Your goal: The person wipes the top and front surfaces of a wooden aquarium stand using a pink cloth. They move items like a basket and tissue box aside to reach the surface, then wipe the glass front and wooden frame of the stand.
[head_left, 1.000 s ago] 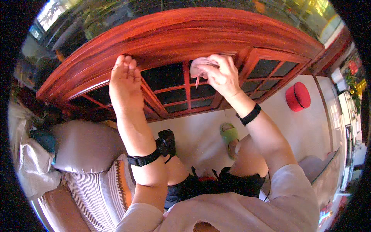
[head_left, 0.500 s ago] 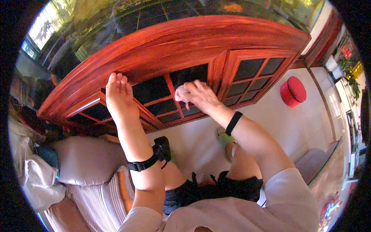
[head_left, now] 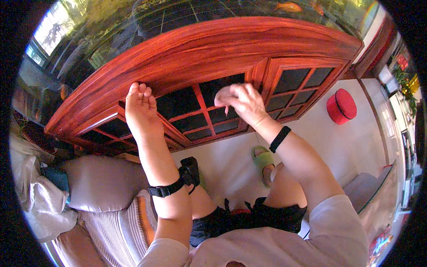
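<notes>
Pressing pink cloth (head_left: pixel 223 95) on glass pane, centre frame: right hand (head_left: pixel 242 103) clenched around it | left hand (head_left: pixel 141 111) flat, fingers together, on red wooden cabinet frame (head_left: pixel 187 49)

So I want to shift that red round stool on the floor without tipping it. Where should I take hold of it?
Probably from above, with a hand on each side of the red stool. It stands upright on the pale floor, apart from the wooden cabinet, with its round wall showing no handle, so opposite sides of the drum look the steadiest grip.
</notes>
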A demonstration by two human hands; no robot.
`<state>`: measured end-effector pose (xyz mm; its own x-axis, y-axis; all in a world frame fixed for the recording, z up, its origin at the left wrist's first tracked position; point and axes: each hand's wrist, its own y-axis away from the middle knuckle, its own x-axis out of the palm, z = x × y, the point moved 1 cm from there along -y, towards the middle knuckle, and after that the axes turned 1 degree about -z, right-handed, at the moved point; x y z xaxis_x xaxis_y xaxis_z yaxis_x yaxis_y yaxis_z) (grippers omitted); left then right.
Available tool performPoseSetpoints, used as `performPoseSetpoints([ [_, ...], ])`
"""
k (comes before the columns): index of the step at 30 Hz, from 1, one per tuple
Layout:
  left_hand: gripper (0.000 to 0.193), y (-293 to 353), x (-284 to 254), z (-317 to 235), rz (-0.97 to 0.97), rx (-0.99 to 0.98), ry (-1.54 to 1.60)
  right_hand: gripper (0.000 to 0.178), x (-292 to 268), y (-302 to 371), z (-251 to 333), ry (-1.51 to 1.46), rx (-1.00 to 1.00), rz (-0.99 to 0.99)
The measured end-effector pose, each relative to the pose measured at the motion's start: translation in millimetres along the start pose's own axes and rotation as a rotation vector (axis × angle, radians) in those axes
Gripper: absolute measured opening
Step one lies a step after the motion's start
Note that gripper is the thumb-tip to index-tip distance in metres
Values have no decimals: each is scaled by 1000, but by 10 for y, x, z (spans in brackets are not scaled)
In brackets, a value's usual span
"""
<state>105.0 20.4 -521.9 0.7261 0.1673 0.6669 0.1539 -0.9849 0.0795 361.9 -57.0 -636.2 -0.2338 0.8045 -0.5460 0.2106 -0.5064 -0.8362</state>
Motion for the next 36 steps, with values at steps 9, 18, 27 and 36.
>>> performPoseSetpoints([
  [9,31,-34,-114,-57,64,-45,41,15,-202,-46,135,77,336,535],
  [18,27,-48,-157,-106,69,-62,29,29,124,-78,557,-72,389,573],
  [27,25,-78,-169,-94,46,-51,34,20,241,-284,646,-399,351,852],
  [36,27,-88,-199,-64,107,-72,73,44,12,-640,751,-345,140,16],
])
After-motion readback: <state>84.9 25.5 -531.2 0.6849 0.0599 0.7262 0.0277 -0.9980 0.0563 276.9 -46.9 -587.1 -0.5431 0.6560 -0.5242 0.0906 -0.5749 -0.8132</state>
